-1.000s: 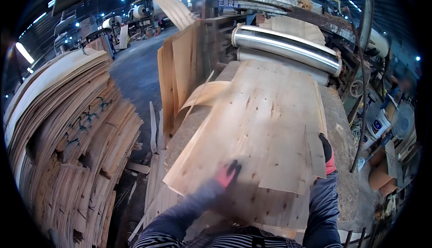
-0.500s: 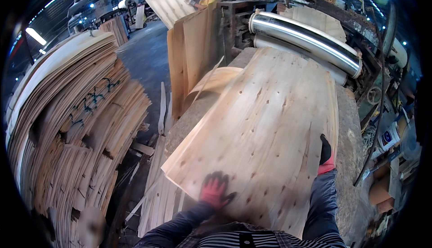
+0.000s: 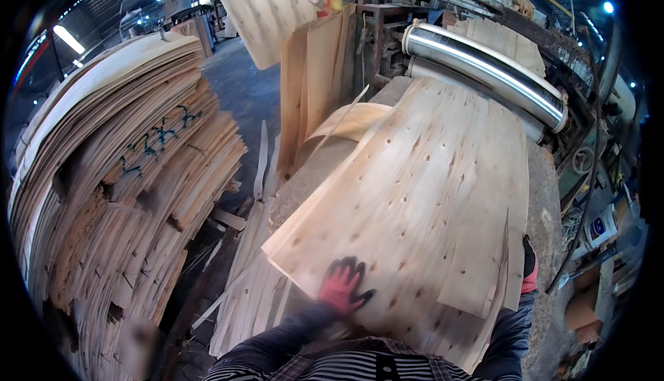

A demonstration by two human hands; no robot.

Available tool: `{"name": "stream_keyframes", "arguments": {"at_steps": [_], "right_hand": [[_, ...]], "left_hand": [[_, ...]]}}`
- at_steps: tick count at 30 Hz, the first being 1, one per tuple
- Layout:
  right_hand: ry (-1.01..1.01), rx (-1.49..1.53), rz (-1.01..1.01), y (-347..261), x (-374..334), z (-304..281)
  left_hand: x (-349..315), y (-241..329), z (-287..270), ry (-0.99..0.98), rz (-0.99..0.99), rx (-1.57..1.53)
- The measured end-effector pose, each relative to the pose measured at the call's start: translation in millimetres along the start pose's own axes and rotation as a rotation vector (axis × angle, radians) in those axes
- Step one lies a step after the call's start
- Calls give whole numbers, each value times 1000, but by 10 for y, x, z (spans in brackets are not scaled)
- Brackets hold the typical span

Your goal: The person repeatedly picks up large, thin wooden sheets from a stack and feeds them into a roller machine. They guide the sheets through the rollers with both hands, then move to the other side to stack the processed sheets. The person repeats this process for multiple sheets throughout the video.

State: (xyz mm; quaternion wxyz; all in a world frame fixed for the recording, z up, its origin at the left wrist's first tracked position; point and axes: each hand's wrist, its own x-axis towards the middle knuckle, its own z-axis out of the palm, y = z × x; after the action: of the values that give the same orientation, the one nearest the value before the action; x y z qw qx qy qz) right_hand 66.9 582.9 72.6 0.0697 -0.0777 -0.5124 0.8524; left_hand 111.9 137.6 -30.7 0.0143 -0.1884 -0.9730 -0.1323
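Note:
A large pale wood veneer sheet (image 3: 387,194), dotted with small knots, lies over a stack of similar sheets in front of me. My left hand (image 3: 342,287), in a red glove with black fingers, rests flat near its close edge, fingers spread. At the sheet's right edge is my right hand (image 3: 530,270), gloved alike. The veneer's edge covers part of it, so its grip is hidden. Beside that hand a narrower veneer piece (image 3: 477,270) overlaps the big sheet, with a long split running along it.
Shiny metal rollers (image 3: 484,69) stand beyond the sheet's far end. A tall veneer stack (image 3: 131,173) fills the left side. Upright boards (image 3: 315,76) stand at the far left of the table. Behind them another person (image 3: 332,6) is by a raised sheet (image 3: 259,14). A white bucket (image 3: 600,227) sits at right.
My right hand has shifted right and toward me, to the sheet's edge. The narrower piece's near end now shows apart from the big sheet. The other person's raised sheet has come lower.

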Motion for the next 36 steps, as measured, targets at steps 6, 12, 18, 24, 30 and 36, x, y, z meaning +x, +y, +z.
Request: {"name": "stream_keyframes", "arguments": {"at_steps": [6, 12, 18, 24, 30, 36], "right_hand": [[-61, -710, -363, -18, -175, 328], [94, -13, -152, 82, -699, 417], [62, -376, -206, 132, -1503, 302], [273, -466, -171, 635, -2042, -5], [464, -488, -80, 894, -2225, -74], [490, -668, 26, 881, -2285, -320]], "left_hand": [[26, 26, 22, 68, 23, -19], [19, -72, 110, 100, 42, -61], [-28, -138, 223, 124, 79, -60], [-29, -83, 206, 172, 112, -13], [20, -152, 323, 238, 117, -2], [112, -424, 569, 353, 33, -432]]}}
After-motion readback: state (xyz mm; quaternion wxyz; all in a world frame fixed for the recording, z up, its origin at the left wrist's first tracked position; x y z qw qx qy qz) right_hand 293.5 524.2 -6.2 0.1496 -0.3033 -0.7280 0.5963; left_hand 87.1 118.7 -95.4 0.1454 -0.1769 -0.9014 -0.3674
